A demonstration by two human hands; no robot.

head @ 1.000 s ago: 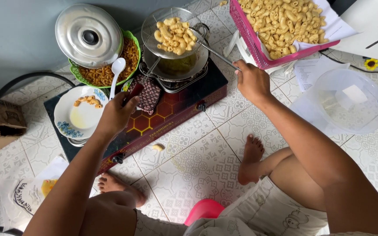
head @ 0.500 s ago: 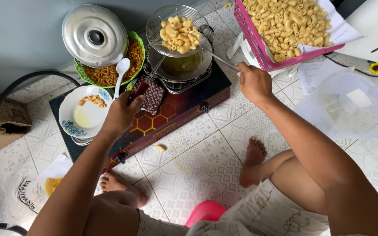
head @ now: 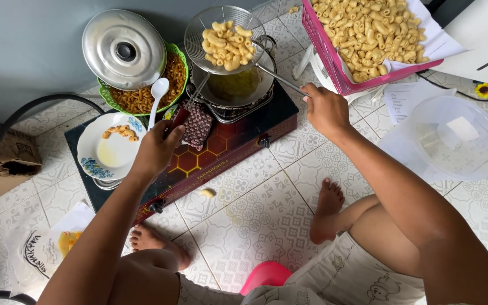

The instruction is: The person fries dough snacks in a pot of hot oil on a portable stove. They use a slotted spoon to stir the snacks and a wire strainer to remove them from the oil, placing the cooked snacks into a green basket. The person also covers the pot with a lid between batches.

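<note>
My right hand grips the long metal handle of a wire strainer full of fried macaroni, held just above a metal pan of oil. The pan sits on a dark red single-burner stove. My left hand closes on the dark red handle of a utensil whose thin metal shaft reaches into the pan. A patterned cloth lies on the stove beside that hand.
A green bowl of macaroni with a metal lid and a white spoon stands at the back left, above a white plate. Also in view: a pink basket of macaroni, a clear plastic tub, and my feet on the tiles.
My left hand has shifted slightly right and closed around the red handle. The strainer stays lifted over the pan in my right hand.
</note>
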